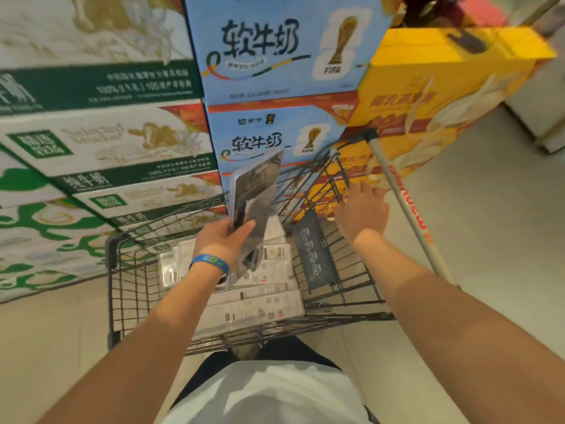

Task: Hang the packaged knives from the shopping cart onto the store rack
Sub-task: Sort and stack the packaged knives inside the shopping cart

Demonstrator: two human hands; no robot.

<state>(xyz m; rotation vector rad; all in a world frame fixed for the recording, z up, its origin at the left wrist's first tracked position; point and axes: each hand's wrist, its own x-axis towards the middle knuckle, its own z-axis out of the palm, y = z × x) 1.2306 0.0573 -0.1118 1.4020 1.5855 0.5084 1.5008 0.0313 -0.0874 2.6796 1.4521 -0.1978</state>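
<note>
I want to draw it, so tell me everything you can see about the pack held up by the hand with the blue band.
The knife pack is a flat, long card under shiny clear plastic, printed in grey and dark tones; it is blurred, so the knife inside is hard to make out. It tilts upward above the shopping cart. The left hand holds its lower end, thumb on the front.

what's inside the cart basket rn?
The cart holds a stack of flat packaged knives, pale printed backs up. The left hand and the package it grips cover part of the stack; lower layers are hidden.
</note>
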